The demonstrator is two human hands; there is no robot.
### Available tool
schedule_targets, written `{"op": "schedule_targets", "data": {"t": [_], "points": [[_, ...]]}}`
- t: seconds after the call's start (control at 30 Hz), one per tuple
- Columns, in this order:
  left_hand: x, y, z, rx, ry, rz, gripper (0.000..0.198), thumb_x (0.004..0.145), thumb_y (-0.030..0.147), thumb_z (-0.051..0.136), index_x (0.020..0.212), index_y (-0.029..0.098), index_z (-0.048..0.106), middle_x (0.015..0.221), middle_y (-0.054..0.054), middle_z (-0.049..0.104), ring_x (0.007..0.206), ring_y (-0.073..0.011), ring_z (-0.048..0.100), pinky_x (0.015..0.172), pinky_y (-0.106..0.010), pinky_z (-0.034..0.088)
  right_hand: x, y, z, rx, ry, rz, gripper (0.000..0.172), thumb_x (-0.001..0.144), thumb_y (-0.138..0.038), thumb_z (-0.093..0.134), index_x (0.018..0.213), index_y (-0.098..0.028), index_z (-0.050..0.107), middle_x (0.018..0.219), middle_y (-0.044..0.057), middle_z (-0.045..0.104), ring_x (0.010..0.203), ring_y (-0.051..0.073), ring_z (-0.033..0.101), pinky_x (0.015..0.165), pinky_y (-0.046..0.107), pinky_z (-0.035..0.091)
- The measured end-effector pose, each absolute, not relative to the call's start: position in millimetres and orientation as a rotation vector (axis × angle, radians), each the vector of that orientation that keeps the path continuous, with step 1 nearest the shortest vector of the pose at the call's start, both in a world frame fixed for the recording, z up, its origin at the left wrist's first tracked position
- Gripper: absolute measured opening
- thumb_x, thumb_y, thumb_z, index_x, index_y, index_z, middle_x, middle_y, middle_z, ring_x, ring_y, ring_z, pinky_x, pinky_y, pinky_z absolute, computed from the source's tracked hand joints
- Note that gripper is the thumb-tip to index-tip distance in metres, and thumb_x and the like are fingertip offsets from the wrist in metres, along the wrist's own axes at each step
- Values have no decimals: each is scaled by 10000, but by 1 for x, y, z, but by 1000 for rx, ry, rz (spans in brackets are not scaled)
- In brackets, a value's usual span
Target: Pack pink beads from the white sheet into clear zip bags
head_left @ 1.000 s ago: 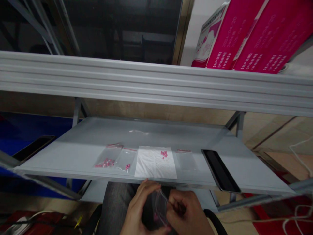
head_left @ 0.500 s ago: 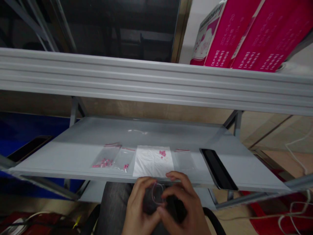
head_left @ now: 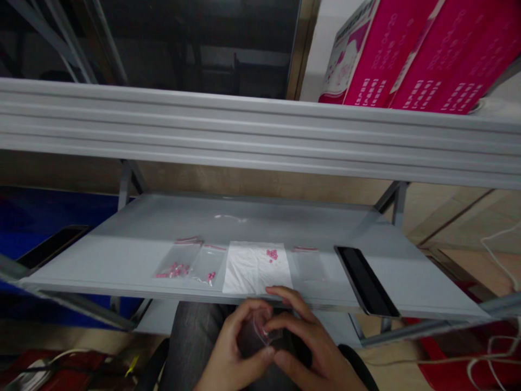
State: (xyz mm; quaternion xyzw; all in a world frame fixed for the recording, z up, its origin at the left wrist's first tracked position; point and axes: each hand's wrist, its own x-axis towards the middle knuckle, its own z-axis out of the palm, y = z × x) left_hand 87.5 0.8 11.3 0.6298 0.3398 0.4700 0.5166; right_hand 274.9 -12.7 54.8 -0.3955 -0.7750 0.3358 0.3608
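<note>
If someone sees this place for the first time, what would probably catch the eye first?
Probably the vivid pink boxes at the upper right, above the grey rail. Next might come the white sheet on the table, with pink pieces near its far right corner. Then, at the bottom middle, the left hand, holding a clear bag, and the right hand at it.

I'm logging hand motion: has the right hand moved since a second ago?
Yes: upward in view, the right hand now overlapping the shelf's front edge, which it sat wholly below earlier.

A small clear plastic bag [head_left: 259, 330], its rim curved, is held between left grip [head_left: 230, 347] and right grip [head_left: 315, 342].
</note>
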Motion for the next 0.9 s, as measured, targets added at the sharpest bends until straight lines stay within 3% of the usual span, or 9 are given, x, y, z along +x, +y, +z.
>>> {"op": "schedule_targets", "data": {"t": [0.1,0.2,0.43,0.6,0.67,0.77,0.9], "points": [[84,4,5,1358,664,991,370,742,345,738,1070,211,632,952,-35,631,896,-199,601,801,-296,471,281,-10,63,-1008,-2137,935,154,850,-210,680,993,-269,693,1422,53,497,1349,236,445,1106,373,399],[85,4,-5,1196,561,942,460,703,426,791,1081,212,639,945,-33,605,882,-184,563,781,-283,436,281,-8,64,-1026,-2198,907,162,865,-129,640,943,-254,707,1365,56,538,1345,233,442,1115,396,388],[84,6,-15,1054,454,896,502,672,456,822,1085,226,651,910,-9,592,820,-137,529,731,-234,399,280,-4,62,-1205,-2293,919,168,800,-207,751,963,-246,733,1490,63,433,1421,296,318,1161,498,297],[86,7,-15,1039,443,866,446,676,453,821,1005,198,660,812,9,590,734,-109,522,685,-214,399,281,-5,68,-1251,-2310,950,59,832,-176,705,846,-220,741,1451,62,474,1418,280,326,1166,467,293],[85,5,-12,1030,453,873,485,668,459,825,1045,213,647,834,7,605,752,-116,543,700,-220,412,283,-7,69,-1231,-2265,998,138,796,-217,745,933,-237,734,1458,64,469,1401,283,360,1148,460,330],[77,5,5,1120,544,915,513,689,476,799,1102,228,621,922,-23,635,853,-169,589,764,-267,448,287,-10,66,-1157,-2078,1005,445,744,-262,789,1167,-293,655,1462,69,475,1363,284,425,1118,465,380],[61,27,48,1596,781,1011,372,730,336,753,1059,218,623,989,-47,631,932,-212,604,815,-305,470,287,0,52,-1097,-1662,898,289,896,-264,599,1182,-290,633,1305,73,619,1256,247,549,1080,460,425]]}}
